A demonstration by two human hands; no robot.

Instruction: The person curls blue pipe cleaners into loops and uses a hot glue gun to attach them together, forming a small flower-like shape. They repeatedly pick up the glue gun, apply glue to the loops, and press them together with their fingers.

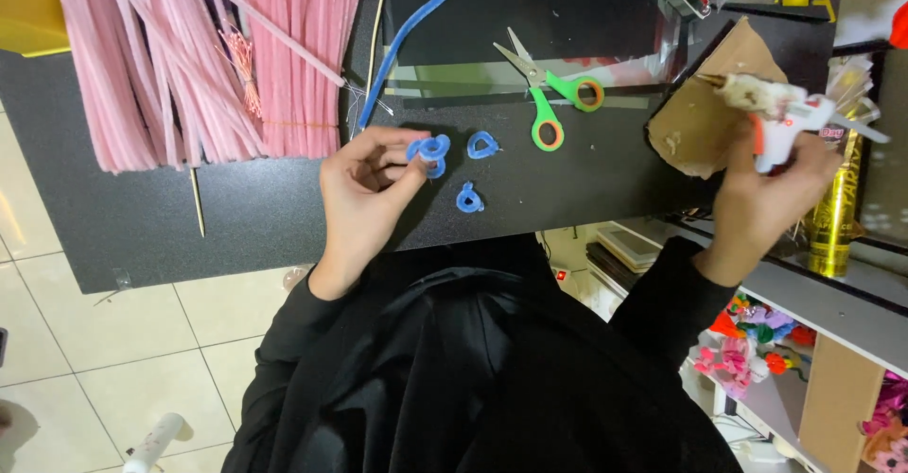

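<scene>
Left hand (364, 189) pinches a small blue pipe-cleaner loop (430, 151) btwn thumb & fingers just above the black table (142, 218), w/ two more blue loops (481, 145) lying near, while right hand (766, 199) is wrapped tight round a white glue gun (780, 113) over a cardboard scrap (700, 113), green-handled scissors (549, 99) between.

A small blue pipe-cleaner loop piece (430, 154), fuzzy and curled into joined rings, is pinched above the black table (142, 218), near the middle of its near edge. A white hot glue gun (777, 112) with an orange trigger is held tilted over the table's right edge, its nozzle pointing left above a brown cardboard scrap (705, 118).
</scene>
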